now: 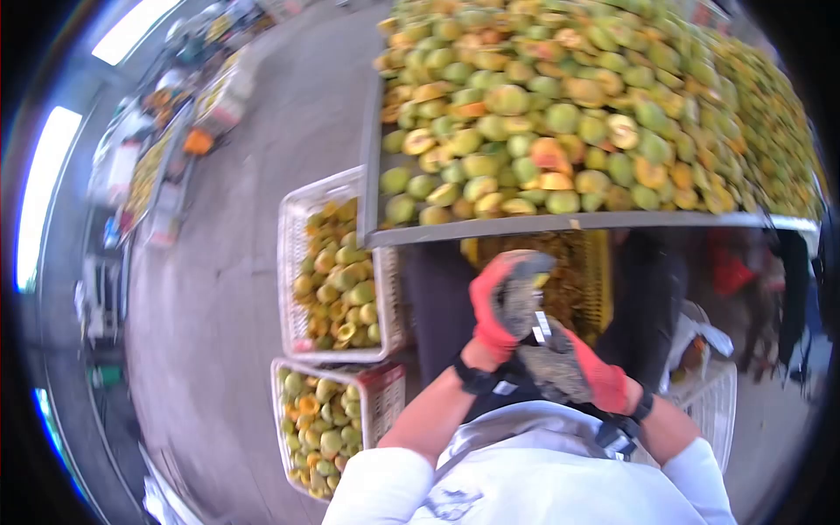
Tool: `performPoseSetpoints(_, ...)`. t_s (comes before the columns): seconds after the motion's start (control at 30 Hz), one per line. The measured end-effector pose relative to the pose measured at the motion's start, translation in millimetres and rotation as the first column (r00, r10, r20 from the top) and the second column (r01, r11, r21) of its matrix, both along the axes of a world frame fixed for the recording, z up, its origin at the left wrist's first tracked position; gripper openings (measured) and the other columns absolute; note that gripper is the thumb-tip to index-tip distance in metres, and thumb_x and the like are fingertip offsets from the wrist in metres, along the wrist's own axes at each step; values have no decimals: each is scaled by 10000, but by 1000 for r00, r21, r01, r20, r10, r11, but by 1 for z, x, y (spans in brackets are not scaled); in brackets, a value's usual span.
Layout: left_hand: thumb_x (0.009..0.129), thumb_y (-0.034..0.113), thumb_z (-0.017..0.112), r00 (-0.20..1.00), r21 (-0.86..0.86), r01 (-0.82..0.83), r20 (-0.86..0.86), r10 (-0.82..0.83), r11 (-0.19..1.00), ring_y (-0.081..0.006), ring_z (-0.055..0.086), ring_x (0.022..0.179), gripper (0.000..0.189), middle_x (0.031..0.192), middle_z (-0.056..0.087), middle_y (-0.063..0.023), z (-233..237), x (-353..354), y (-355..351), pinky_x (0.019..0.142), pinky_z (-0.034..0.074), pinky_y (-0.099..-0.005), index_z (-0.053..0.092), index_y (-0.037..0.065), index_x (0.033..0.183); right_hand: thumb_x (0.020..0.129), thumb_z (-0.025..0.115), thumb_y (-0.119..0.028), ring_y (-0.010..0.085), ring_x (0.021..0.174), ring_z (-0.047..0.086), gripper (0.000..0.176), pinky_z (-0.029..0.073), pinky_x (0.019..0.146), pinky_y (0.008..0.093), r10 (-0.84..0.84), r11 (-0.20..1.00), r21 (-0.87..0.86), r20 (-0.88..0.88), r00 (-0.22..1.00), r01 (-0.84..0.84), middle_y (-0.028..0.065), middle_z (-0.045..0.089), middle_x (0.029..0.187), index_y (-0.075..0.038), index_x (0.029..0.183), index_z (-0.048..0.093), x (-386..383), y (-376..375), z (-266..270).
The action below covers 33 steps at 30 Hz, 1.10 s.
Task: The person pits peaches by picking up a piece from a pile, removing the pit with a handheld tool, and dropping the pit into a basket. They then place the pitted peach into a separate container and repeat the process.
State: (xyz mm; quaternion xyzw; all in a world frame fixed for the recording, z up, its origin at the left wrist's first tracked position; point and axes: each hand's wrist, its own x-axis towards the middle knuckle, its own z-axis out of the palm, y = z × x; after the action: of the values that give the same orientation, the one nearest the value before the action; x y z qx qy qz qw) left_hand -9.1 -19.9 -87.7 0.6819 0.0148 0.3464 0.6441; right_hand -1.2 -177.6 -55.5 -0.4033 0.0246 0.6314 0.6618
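Observation:
My left hand [512,302], in a red glove with a dirty grey palm, is raised over my lap with its fingers curled closed. A bit of yellow fruit [541,280] shows at its fingertips; the rest is hidden. Just below and to the right, my right hand [564,367], gloved the same way, is closed around a small knife-like tool. Its short shiny blade [542,326] sticks up between the two hands. The handle is hidden by the fingers, and motion blurs both hands.
Ahead is a metal-edged table [490,229] heaped with green and orange fruit [560,118], some halved. Two white crates [289,262] of fruit stand at left. A yellow crate [604,280] sits below the table edge, and another white crate [722,407] at right.

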Motion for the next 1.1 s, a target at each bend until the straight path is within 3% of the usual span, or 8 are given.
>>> performPoseSetpoints(0.17, 728, 57, 618, 980, -250, 180, -35, -195, 951, -257, 637, 871, 193, 927, 663, -147, 6, -3, 9, 805, 502, -333, 672, -28, 894, 907, 604, -183, 84, 378, 425, 253, 307, 327, 229, 95, 990, -116, 166, 982, -76, -22, 485, 586, -112, 1106, 465, -1, 5, 25)
performPoseSetpoints(0.33, 818, 51, 589, 995, -38, 100, 12, -100, 994, -225, 641, 888, 154, 932, 658, -141, 22, -8, 17, 800, 507, -322, 664, -30, 925, 916, 590, -173, 95, 361, 409, 251, 297, 319, 240, 140, 980, -178, 270, 953, -94, -16, 458, 547, -125, 1116, 447, -3, 16, 35)
performPoseSetpoints(0.43, 997, 378, 415, 950, -456, 140, -187, -249, 879, -209, 648, 759, 508, 847, 671, -137, 38, -11, 15, 713, 518, -319, 657, -49, 866, 922, 596, -191, 104, 361, 419, 236, 302, 321, 245, 132, 987, -118, 219, 967, -108, -10, 471, 553, -145, 1099, 447, -6, 14, 30)
performPoseSetpoints(0.5, 998, 462, 355, 912, -498, 196, -223, -343, 845, -215, 647, 714, 605, 799, 669, -139, 47, -11, 23, 679, 519, -320, 644, -53, 861, 920, 601, -199, 94, 373, 428, 223, 314, 329, 242, 69, 993, -99, 35, 997, -65, -19, 472, 564, -152, 1075, 448, -8, 15, 24)
performPoseSetpoints(0.67, 993, 463, 356, 963, -580, 58, -183, -199, 813, -228, 646, 674, 618, 772, 664, -167, 38, -19, 15, 659, 534, -332, 642, -69, 861, 942, 566, -252, 73, 408, 418, 173, 304, 357, 249, 110, 988, -130, 212, 971, -84, -30, 477, 602, -139, 1044, 483, -13, 21, 29)
performPoseSetpoints(0.93, 985, 476, 354, 836, -569, 261, -270, -477, 780, -246, 643, 663, 645, 738, 658, -179, 33, -13, 35, 656, 531, -338, 640, -80, 828, 948, 550, -278, 99, 409, 422, 185, 296, 356, 257, 147, 975, -197, 232, 962, -101, -16, 479, 615, -139, 1061, 501, -18, 19, 16)
performPoseSetpoints(1.0, 984, 466, 372, 895, -625, 242, -152, -419, 742, -234, 645, 690, 624, 782, 663, -177, 26, -18, 29, 685, 527, -329, 643, -76, 834, 965, 506, -351, 93, 428, 436, 220, 299, 366, 248, -2, 994, -106, -93, 996, -8, -26, 486, 618, -146, 1044, 520, -13, 20, 14)
performPoseSetpoints(1.1, 987, 464, 366, 895, -522, 175, -268, -356, 835, -234, 649, 738, 620, 824, 665, -176, 23, -14, 26, 713, 528, -334, 644, -75, 858, 951, 355, -569, 106, 404, 445, 494, 322, 367, 256, 83, 970, -235, 105, 991, -56, -20, 581, 648, -141, 953, 602, -7, 15, -11)
